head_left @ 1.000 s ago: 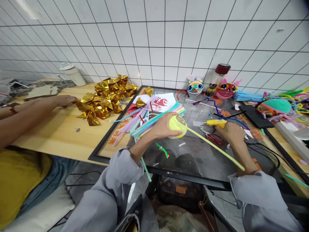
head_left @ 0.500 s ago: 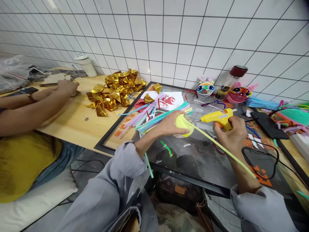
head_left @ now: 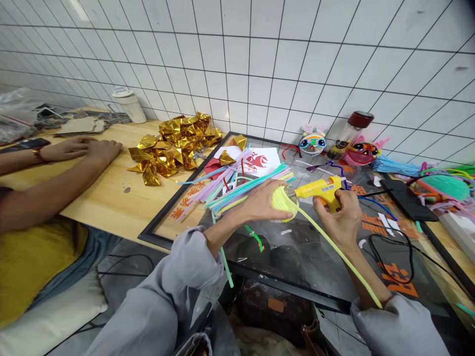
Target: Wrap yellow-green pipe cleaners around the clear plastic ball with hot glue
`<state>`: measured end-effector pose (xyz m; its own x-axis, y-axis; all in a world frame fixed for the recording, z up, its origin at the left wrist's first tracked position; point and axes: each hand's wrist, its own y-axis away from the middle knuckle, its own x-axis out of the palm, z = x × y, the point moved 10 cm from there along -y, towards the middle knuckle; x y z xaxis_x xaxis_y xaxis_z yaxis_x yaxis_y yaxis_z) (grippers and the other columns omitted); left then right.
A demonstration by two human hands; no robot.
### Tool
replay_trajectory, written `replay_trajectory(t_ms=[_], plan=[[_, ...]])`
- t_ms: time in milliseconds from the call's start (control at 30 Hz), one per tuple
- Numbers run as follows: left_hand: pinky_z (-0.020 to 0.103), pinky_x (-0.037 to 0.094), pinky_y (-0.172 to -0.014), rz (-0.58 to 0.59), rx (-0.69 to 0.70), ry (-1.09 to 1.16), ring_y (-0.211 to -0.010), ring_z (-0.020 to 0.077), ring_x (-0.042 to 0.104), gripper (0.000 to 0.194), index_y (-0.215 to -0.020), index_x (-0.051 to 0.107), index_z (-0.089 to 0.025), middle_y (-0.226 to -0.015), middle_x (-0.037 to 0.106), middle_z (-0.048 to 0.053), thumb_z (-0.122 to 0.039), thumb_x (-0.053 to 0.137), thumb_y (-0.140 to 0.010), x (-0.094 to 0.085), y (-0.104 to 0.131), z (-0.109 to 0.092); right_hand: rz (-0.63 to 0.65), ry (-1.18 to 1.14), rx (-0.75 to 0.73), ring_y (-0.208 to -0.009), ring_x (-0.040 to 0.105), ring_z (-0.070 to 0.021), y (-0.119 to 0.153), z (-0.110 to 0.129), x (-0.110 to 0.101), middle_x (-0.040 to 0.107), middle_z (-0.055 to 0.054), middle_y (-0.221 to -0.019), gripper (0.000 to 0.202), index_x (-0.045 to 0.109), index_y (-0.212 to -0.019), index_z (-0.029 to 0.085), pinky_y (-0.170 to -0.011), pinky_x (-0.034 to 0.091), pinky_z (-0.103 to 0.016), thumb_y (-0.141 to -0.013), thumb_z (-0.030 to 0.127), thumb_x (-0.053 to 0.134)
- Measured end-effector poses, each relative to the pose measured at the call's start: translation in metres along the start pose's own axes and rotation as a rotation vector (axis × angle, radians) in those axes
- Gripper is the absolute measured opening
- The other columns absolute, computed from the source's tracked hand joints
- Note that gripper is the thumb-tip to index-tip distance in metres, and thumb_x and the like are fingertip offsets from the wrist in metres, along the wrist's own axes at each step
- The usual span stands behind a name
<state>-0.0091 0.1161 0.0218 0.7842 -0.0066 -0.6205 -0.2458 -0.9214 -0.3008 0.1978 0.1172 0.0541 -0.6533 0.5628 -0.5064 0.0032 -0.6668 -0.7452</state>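
Observation:
My left hand (head_left: 265, 201) grips a round form wound with yellow pipe cleaner (head_left: 282, 201); its fingers curl around the left side. A long loose end of the pipe cleaner trails down to the right across my right forearm. In my right hand (head_left: 342, 215) is a yellow hot glue gun (head_left: 319, 191), held by its handle. The gun's nozzle meets the right side of the yellow form, though exact contact is hard to make out. Under and behind my left hand lies a bundle of pastel pipe cleaners (head_left: 248, 184). A short green twisted piece (head_left: 255, 238) rests nearer me.
Folded gold paper pieces (head_left: 178, 143) lie left, near a co-worker's hands (head_left: 92, 149). Against the wall stand two decorated animal-face ornaments and a red-lidded bottle (head_left: 352, 133). A black cable (head_left: 410, 247) loops at right, by a dark phone (head_left: 410, 200). A white cup (head_left: 129, 105) stands far left.
My right hand has brought the glue gun left, so its nozzle now reaches the yellow form. The co-worker's hands now rest together on the table. The view has tilted slightly up.

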Motion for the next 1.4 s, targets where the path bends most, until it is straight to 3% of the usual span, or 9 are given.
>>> replay_trajectory(t_ms=[267,500,667,867,967,1167,1400], plan=[[0.049,0.046,-0.116,0.005,0.096,0.006,-0.13,0.0319,0.058,0.076,-0.13,0.056,-0.02,-0.138,0.06,0.013,-0.036,0.088,-0.063,0.001,0.001,-0.003,0.031,-0.039,0.098,-0.077,0.055,-0.0224,0.0,-0.01,0.004,0.058,-0.005,-0.084,0.026,0.054,-0.08,0.023,-0.072,0.046,-0.037,-0.073,0.046,0.066],[0.053,0.044,-0.117,0.04,0.129,-0.002,-0.134,0.0331,0.055,0.074,-0.13,0.056,-0.021,-0.137,0.058,0.014,-0.039,0.087,-0.065,-0.001,0.003,-0.003,0.073,-0.06,0.439,-0.075,0.055,-0.0222,0.007,-0.063,0.01,0.06,-0.004,-0.079,0.04,0.059,-0.075,0.022,-0.071,0.041,-0.036,-0.064,0.059,0.067],[0.052,0.042,-0.12,0.038,0.135,-0.011,-0.139,0.034,0.052,0.076,-0.132,0.058,-0.021,-0.142,0.054,0.015,-0.043,0.088,-0.065,-0.003,0.003,-0.002,0.132,-0.124,0.568,-0.075,0.056,-0.0219,0.012,-0.074,0.016,0.063,-0.005,-0.082,0.045,0.062,-0.075,0.02,-0.072,0.04,-0.036,-0.061,0.063,0.067],[0.054,0.038,-0.123,0.061,0.111,-0.034,-0.142,0.036,0.05,0.092,-0.145,0.048,-0.02,-0.15,0.053,0.016,-0.046,0.088,-0.067,-0.004,0.005,-0.002,0.15,-0.137,0.555,-0.075,0.056,-0.0223,0.012,-0.063,0.016,0.062,-0.004,-0.079,0.043,0.064,-0.075,0.02,-0.07,0.039,-0.036,-0.06,0.06,0.066],[0.053,0.042,-0.119,0.048,0.076,0.013,-0.138,0.0353,0.054,0.098,-0.145,0.043,-0.02,-0.149,0.054,0.016,-0.045,0.09,-0.063,-0.006,0.007,0.001,0.131,-0.133,0.533,-0.072,0.055,-0.0215,0.011,-0.06,0.015,0.06,-0.003,-0.074,0.042,0.064,-0.073,0.02,-0.068,0.037,-0.034,-0.059,0.059,0.066],[0.049,0.047,-0.113,0.059,0.109,0.058,-0.129,0.0315,0.06,0.072,-0.125,0.054,-0.023,-0.139,0.06,0.013,-0.044,0.088,-0.066,-0.006,0.008,-0.003,0.138,-0.128,0.475,-0.07,0.053,-0.0199,0.009,-0.056,0.015,0.059,-0.002,-0.074,0.041,0.063,-0.076,0.02,-0.067,0.037,-0.033,-0.062,0.058,0.067],[0.048,0.046,-0.113,0.052,0.139,0.053,-0.129,0.0299,0.06,0.062,-0.119,0.053,-0.022,-0.136,0.061,0.013,-0.042,0.085,-0.07,-0.008,0.009,-0.01,0.126,-0.088,0.4,-0.07,0.05,-0.0199,0.007,-0.046,0.012,0.055,-0.002,-0.074,0.036,0.06,-0.076,0.021,-0.069,0.039,-0.035,-0.064,0.054,0.068]])
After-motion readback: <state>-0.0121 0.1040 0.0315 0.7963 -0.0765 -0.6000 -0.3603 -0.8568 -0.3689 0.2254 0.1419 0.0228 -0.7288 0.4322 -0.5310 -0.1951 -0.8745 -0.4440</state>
